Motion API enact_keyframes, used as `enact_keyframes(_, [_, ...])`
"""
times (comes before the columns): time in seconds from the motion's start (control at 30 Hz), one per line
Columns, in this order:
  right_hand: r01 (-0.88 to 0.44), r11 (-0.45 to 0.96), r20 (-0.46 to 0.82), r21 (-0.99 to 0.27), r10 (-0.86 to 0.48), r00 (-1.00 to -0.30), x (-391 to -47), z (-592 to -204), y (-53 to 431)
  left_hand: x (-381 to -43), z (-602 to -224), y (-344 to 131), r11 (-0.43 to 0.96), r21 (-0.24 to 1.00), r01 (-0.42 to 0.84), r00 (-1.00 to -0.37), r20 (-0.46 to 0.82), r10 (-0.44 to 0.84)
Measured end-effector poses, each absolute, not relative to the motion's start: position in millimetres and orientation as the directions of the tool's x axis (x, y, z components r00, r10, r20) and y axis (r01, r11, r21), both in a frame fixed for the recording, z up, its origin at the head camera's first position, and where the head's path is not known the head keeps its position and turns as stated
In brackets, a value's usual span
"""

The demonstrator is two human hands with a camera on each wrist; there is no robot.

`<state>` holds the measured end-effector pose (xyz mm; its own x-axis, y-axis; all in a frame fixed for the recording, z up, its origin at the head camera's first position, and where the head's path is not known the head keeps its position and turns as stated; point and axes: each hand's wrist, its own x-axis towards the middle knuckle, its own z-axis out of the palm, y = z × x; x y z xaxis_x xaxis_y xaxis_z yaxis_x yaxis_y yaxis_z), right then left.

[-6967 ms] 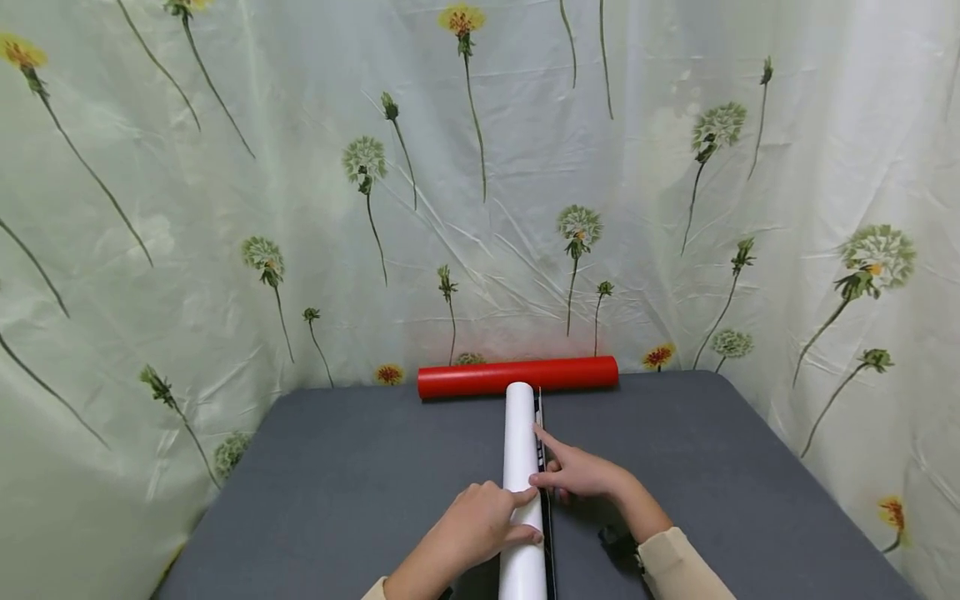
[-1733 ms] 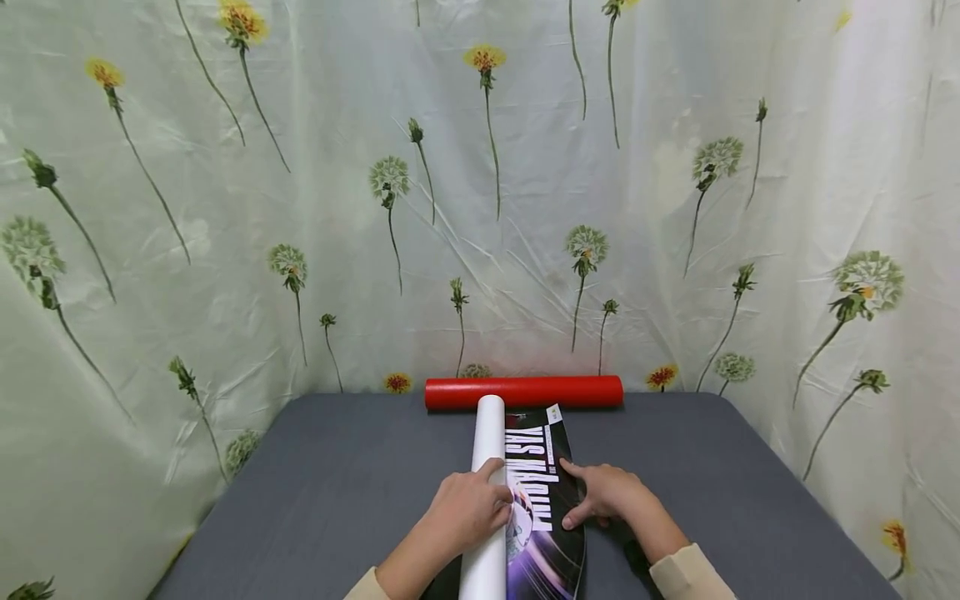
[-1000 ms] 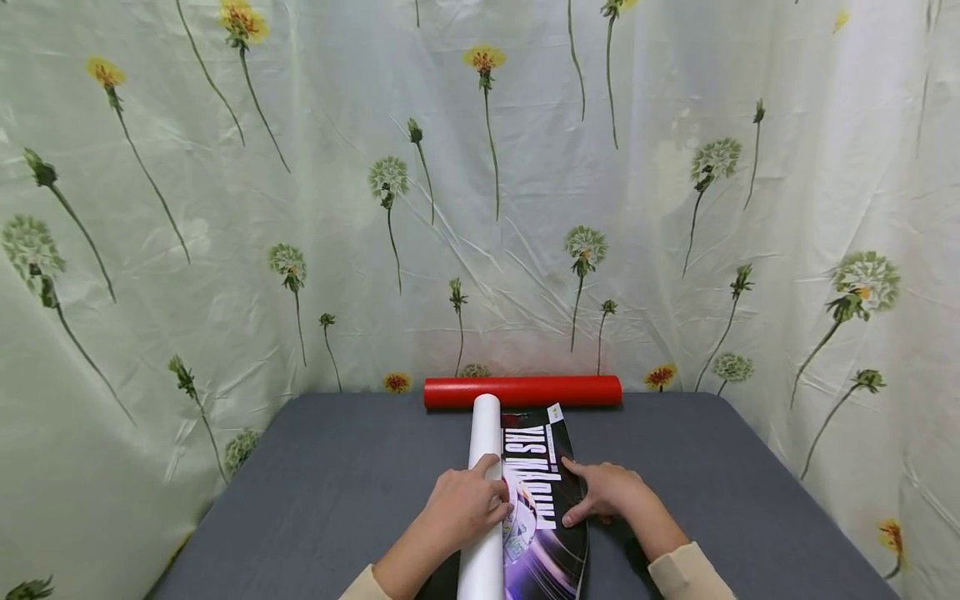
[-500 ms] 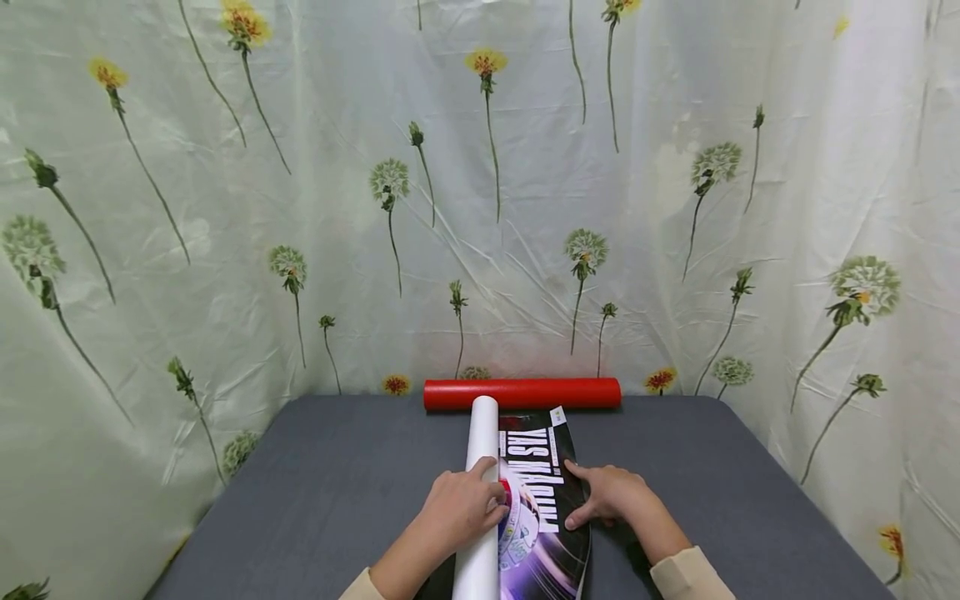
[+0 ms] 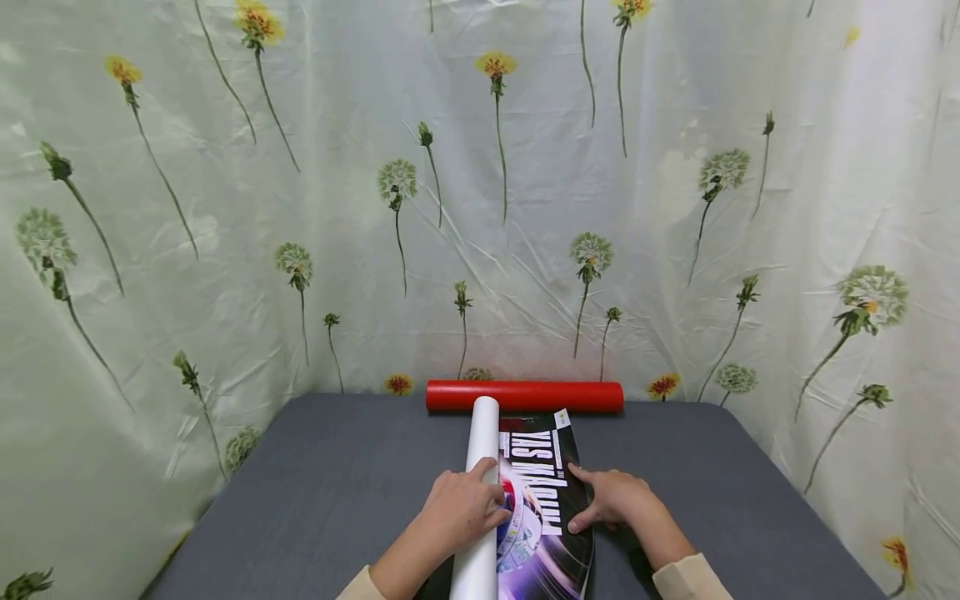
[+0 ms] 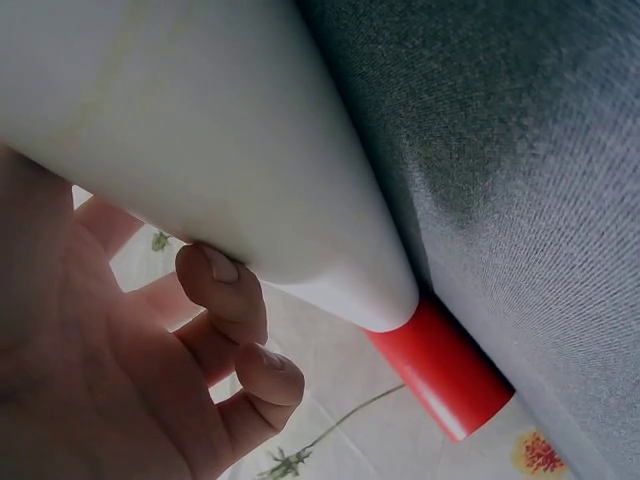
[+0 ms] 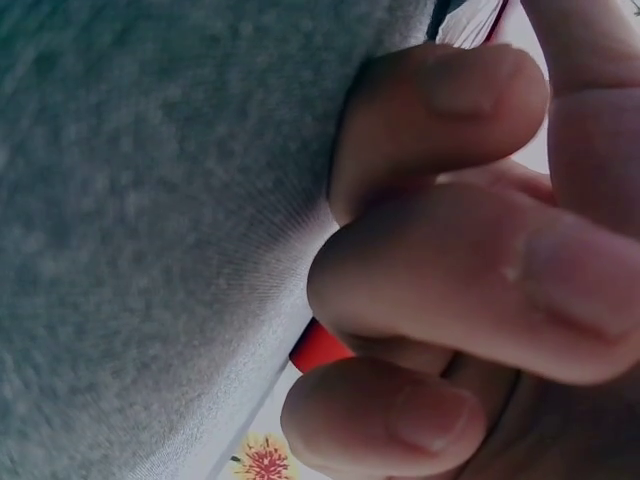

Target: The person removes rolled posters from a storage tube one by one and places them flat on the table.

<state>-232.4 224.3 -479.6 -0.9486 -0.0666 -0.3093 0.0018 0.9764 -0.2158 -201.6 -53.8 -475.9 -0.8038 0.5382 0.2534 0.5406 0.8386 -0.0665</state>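
A poster (image 5: 555, 567) with a black and purple printed face lies partly unrolled on the grey table. Its remaining part is a white roll (image 5: 483, 433) along the left side. My left hand (image 5: 461, 508) rests across this roll with relaxed fingers; in the left wrist view, bent fingertips (image 6: 215, 275) lie along the roll's side. On the poster's right edge, the thumb and index finger of my right hand (image 5: 618, 500) press down, spread apart. The right wrist view shows the other fingers (image 7: 450, 260) bent close to the table, with only a sliver of poster visible.
A red tube (image 5: 525, 396) lies crosswise at the table's back, just beyond the far end of the roll. Behind it hangs a pale curtain (image 5: 330, 200) with a dandelion print. Grey table surface (image 5: 337, 467) extends to both sides.
Seven seconds ago the poster was nearly all rolled up. The roll has since shifted left under my left hand, exposing more print. Over the last second the hands barely move; the roll creeps slightly left.
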Motion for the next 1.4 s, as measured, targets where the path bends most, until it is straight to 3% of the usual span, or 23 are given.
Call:
enact_keyframes(0.47, [0.002,0.978,-0.314,-0.209,-0.065,-0.947,-231.1,-477.1,227.2,-203.4,-470.8,-52.8,0.862,-0.030,0.506,-0.848,0.166,0.503])
enact_keyframes(0.77, [0.013,0.973,-0.323,-0.228,-0.063,-0.944,-232.1,-476.4,232.2,-202.7,-468.8,-55.6,0.847,-0.033,0.530,-0.824,0.217,0.524])
enact_keyframes(1.0, [0.018,0.974,-0.330,-0.227,-0.059,-0.942,-235.6,-477.3,234.8,-204.4,-467.1,-53.7,0.878,-0.015,0.478,-0.867,0.153,0.474])
enact_keyframes(1.4, [0.028,0.975,-0.338,-0.222,-0.050,-0.940,-235.1,-474.6,236.8,-204.7,-469.9,-53.8,0.882,-0.036,0.470,-0.869,0.154,0.470])
